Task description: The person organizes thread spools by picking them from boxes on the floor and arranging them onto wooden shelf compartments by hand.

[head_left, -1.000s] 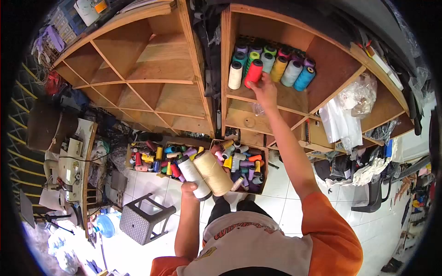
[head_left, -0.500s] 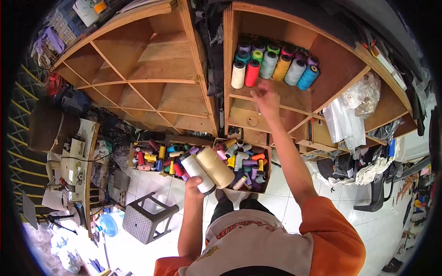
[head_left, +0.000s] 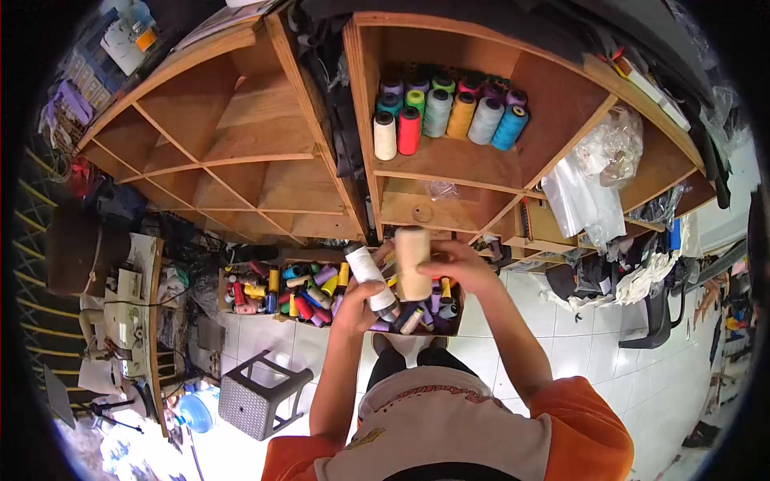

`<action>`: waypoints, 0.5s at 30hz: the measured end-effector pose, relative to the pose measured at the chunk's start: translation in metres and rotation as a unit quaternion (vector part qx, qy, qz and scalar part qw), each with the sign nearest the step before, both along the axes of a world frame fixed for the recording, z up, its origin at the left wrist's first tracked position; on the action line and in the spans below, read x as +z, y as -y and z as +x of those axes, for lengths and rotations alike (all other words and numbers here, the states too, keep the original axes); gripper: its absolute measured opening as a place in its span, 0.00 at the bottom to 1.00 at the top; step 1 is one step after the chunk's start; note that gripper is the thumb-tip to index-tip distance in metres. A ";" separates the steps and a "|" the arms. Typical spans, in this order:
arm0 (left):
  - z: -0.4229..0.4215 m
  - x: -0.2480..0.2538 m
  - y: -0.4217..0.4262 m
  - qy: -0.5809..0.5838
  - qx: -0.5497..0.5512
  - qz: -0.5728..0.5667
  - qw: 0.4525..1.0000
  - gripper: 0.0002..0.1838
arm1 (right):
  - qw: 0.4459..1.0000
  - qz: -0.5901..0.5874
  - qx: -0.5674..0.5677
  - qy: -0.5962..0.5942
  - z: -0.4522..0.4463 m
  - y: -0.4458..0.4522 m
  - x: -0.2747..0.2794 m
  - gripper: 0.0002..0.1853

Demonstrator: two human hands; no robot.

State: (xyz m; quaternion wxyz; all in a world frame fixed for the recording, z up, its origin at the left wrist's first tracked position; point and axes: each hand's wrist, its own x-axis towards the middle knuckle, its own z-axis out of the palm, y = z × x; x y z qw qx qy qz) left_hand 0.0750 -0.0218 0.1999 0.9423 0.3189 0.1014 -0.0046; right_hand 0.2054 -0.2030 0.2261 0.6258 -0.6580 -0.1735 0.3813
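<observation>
okay, from my end both hands were loaded, side by side over the boxes of mixed spools [head_left: 310, 322]. left hand [head_left: 353, 307] was clamped on the white spool [head_left: 367, 276], thumb across its lower part; long axis tilted, top leaning away to the left, base down toward the right. right hand [head_left: 459, 268] was on the beige spool [head_left: 414, 264], gripping from its right side, thumb in front; that one stood near upright in view, a bit blurred. couldn't tell how the fingers wrapped behind it. key relation: beige lay just left of the right palm and just right of the white, axes not parallel. shelf compartment [head_left: 449, 167] with its rows of cones [head_left: 459, 116] was up and ahead, right hand nearer. right forearm angled inward, left forearm ran almost straight ahead, both elbows bent
</observation>
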 end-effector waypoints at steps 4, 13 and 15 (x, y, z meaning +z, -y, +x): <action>-0.002 0.000 -0.003 -0.027 0.037 0.039 0.998 0.25 | 0.987 -0.030 -0.135 0.079 0.039 0.000 0.041 0.27; -0.025 -0.013 0.002 -0.122 0.059 0.041 0.990 0.12 | 0.803 -0.094 -0.299 0.507 0.168 -0.060 -0.005 0.37; -0.029 -0.015 0.001 -0.124 0.066 0.040 0.989 0.13 | 0.805 -0.092 -0.290 0.509 0.171 -0.063 -0.009 0.37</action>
